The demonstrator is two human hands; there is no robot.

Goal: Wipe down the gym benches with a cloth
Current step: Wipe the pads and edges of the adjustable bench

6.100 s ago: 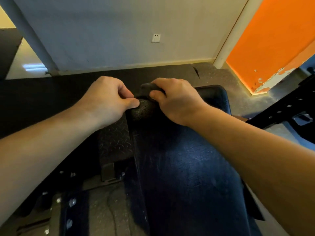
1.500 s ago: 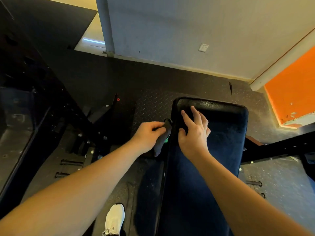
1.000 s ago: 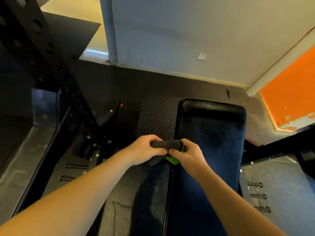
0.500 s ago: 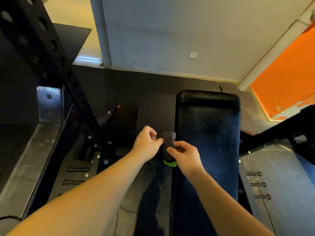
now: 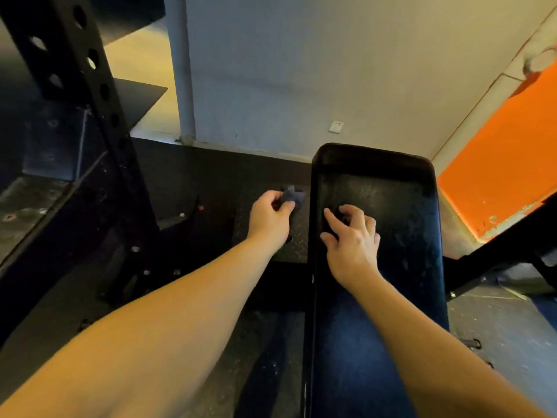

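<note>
A long black padded gym bench [image 5: 394, 203] runs away from me in the right half of the view. My left hand [image 5: 269, 218] hovers just left of the bench's edge and pinches a small dark folded cloth [image 5: 291, 196] between thumb and fingers. The cloth hangs above the floor plate, apart from the pad. My right hand [image 5: 352, 239] lies on the bench pad with its fingers spread and the fingertips touching the surface; it holds nothing.
A black rack upright [image 5: 90, 86] with holes stands at the left. A diamond-plate footing [image 5: 297, 245] lies under my left hand. A black frame bar [image 5: 512, 239] crosses at the right, before an orange wall [image 5: 497, 176]. The pale wall ahead carries a socket [image 5: 335, 127].
Both hands held the cloth together half a second ago. My right hand has let go and moved onto the bench pad. My left hand keeps the cloth, farther forward.
</note>
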